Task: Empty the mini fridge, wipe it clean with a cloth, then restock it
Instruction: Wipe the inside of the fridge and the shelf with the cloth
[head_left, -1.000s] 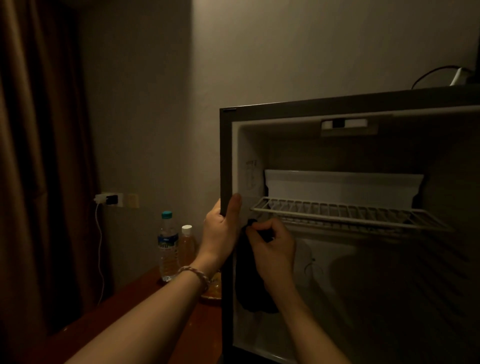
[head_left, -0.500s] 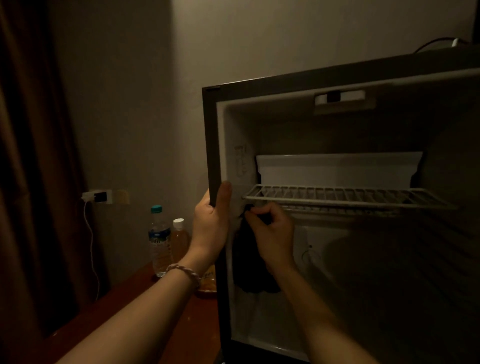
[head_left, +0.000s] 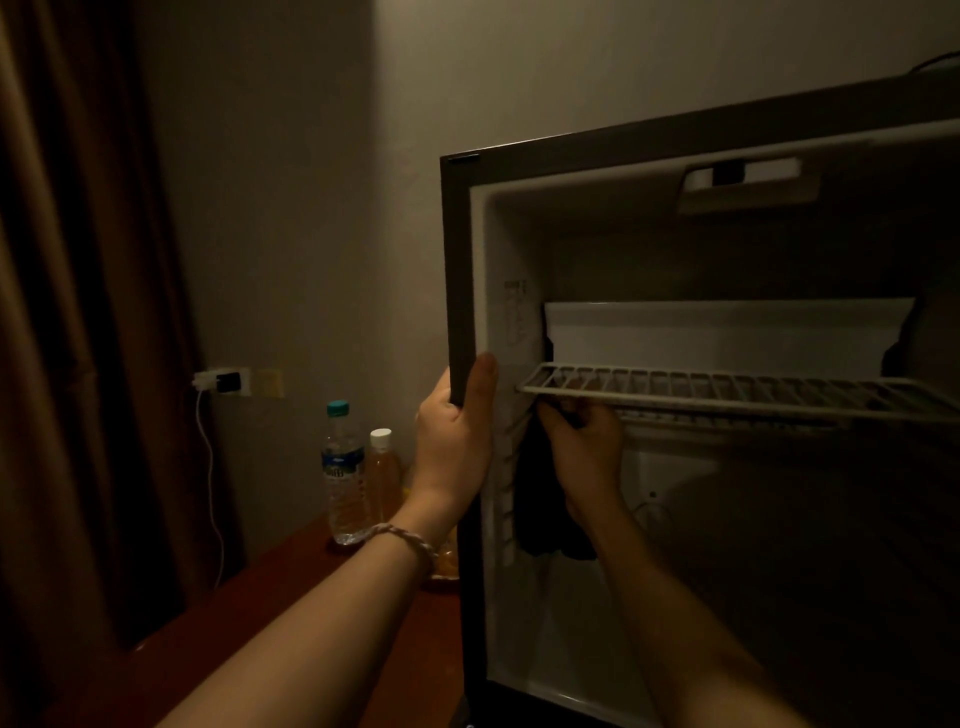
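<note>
The mini fridge (head_left: 460, 270) stands open in front of me, its inside bare apart from a white wire shelf (head_left: 727, 395). My left hand (head_left: 457, 441) grips the fridge's left front edge, thumb on the inner rim. Just under the shelf's left end, my right hand (head_left: 584, 457) holds a dark cloth (head_left: 535, 504) against the inner left wall; the cloth hangs down below my fingers. A water bottle (head_left: 342, 473) with a teal cap and a smaller bottle (head_left: 383, 478) of amber liquid stand on the wooden table (head_left: 249, 623) left of the fridge.
A brown curtain (head_left: 67, 312) covers the far left. A wall socket with a charger (head_left: 221, 382) and its white cable hangs behind the table. Something yellowish (head_left: 447, 564) lies on the table behind my left wrist. The fridge's light housing (head_left: 743, 182) sits at its ceiling.
My view has shifted a little; both hands stay in place. The right hand with the cloth has crept slightly up toward the shelf's underside.
</note>
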